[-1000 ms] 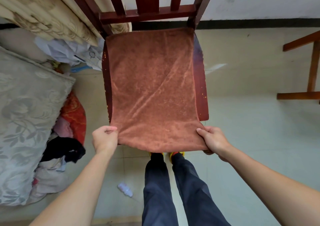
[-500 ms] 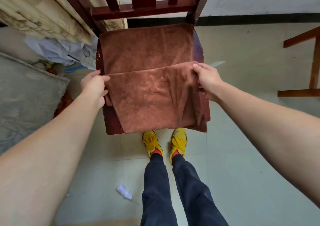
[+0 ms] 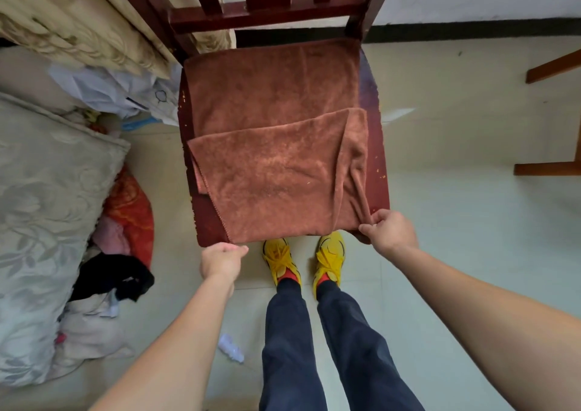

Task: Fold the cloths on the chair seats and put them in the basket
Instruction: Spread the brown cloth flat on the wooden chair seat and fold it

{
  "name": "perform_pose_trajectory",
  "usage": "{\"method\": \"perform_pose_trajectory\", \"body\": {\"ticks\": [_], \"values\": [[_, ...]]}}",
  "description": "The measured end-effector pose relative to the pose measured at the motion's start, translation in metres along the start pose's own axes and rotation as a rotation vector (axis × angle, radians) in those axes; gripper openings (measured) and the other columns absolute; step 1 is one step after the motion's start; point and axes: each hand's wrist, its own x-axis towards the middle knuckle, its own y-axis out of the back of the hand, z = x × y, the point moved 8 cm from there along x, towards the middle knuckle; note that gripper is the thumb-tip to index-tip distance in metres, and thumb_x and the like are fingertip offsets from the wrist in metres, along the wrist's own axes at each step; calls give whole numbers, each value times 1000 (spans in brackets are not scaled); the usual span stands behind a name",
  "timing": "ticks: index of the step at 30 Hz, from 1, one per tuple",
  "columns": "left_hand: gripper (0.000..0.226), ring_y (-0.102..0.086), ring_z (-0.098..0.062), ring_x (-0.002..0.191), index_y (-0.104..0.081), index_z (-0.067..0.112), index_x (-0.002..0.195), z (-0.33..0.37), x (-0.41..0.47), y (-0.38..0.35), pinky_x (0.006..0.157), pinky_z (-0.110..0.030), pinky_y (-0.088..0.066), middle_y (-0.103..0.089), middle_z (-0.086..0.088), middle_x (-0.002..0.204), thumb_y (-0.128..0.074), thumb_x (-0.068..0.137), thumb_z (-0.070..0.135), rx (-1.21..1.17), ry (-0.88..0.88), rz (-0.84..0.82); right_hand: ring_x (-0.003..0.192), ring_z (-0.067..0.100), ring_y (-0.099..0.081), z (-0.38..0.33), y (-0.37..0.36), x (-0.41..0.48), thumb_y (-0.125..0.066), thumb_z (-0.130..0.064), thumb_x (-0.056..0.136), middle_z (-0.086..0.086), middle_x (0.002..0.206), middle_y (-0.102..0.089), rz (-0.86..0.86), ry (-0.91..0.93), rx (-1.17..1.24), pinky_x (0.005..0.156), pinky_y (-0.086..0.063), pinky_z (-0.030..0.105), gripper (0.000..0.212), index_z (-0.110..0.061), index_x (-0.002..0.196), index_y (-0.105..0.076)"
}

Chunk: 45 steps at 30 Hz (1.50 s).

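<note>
The brown cloth (image 3: 276, 174) is lying on the chair seat (image 3: 375, 165), half folded. Its near flap is lying doubled back over the far part, but askew, its free edge slanting and its right side bunching into creases. The right hand (image 3: 391, 231) is pinching the cloth's near right corner at the seat's front edge. The left hand (image 3: 220, 261) is curling its fingers just at the near left corner; whether it is gripping cloth I cannot tell. No basket is showing. Yellow shoes (image 3: 279, 259) are standing on the floor (image 3: 456, 253) under the seat's front.

Pulling on the right corner alone is likely to be dragging the flap further out of line, or sliding the whole cloth off the front edge.

Half a second ago both hands were holding the flap's edge at mid-seat; now the flap is lying released and both hands are back at the front.
</note>
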Motion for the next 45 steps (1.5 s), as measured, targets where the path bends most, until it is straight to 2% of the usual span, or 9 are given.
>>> {"method": "perform_pose_trajectory", "body": {"ticks": [3,6,9,14,19,25,30,40,45], "values": [[11,-54,-23,79,-67,6,82,4,-1,2,73,-26,-42,-65,-10,87,-74,74,9,-139,24,64,68,27,-56,-4,6,-3,-63,-31,77,2,65,-60,51,25,128,56,-38,32,23,-13,67,-52],[47,-55,-24,90,-58,3,114,3,-3,-6,94,-40,-49,-61,-13,109,-78,72,6,-407,159,36,61,24,-47,-2,8,-13,-59,-27,78,4,60,-52,46,62,345,57,-37,34,23,-15,64,-46],[69,-62,-30,98,-41,9,129,5,-5,-18,93,-42,-48,-57,-15,119,-78,71,2,-512,224,28,58,21,-46,2,3,-16,-61,-20,78,6,59,-49,-44,59,538,56,-39,32,20,-13,65,-47],[40,-64,-26,84,-54,1,112,10,-11,-17,71,-29,-54,-63,-16,112,-74,78,4,-320,57,72,38,11,-46,11,-7,-15,-71,-8,78,1,49,-53,-191,5,681,43,-47,25,25,-16,72,-49],[33,-65,-33,103,-59,0,115,-3,-29,-3,94,-50,-52,-66,-16,113,-68,89,17,-416,122,-147,33,8,-37,19,-4,-38,-81,-23,73,-5,47,-52,-295,-83,757,45,-49,23,26,-12,79,-58],[29,-51,-21,67,-54,12,77,-15,-81,42,66,-31,-45,-55,-3,73,-63,91,36,-458,61,-79,36,11,-34,29,24,-91,-75,-46,76,-7,45,-40,-268,-69,807,47,-49,24,34,-17,69,-58],[17,-68,-22,57,-65,2,93,-43,-123,60,54,-30,-56,-72,-12,72,-74,79,5,-283,59,-380,36,12,-32,56,36,-136,-72,-48,78,-8,44,-35,-206,-50,796,47,-46,26,37,-17,71,-54],[7,-57,-20,62,-58,5,83,-146,-161,102,41,-32,-53,-61,-11,79,-61,89,1,-162,143,-269,33,10,-34,132,12,-227,-75,-32,79,-6,44,-41,-188,-67,812,45,-43,24,26,-12,74,-61],[12,-44,-16,51,-57,13,89,-150,-167,112,41,-17,-33,-53,-8,68,-65,87,5,-197,61,-110,34,10,-34,148,14,-240,-75,-30,80,-1,52,-40,-182,-53,853,44,-42,23,27,-13,73,-56]]}}
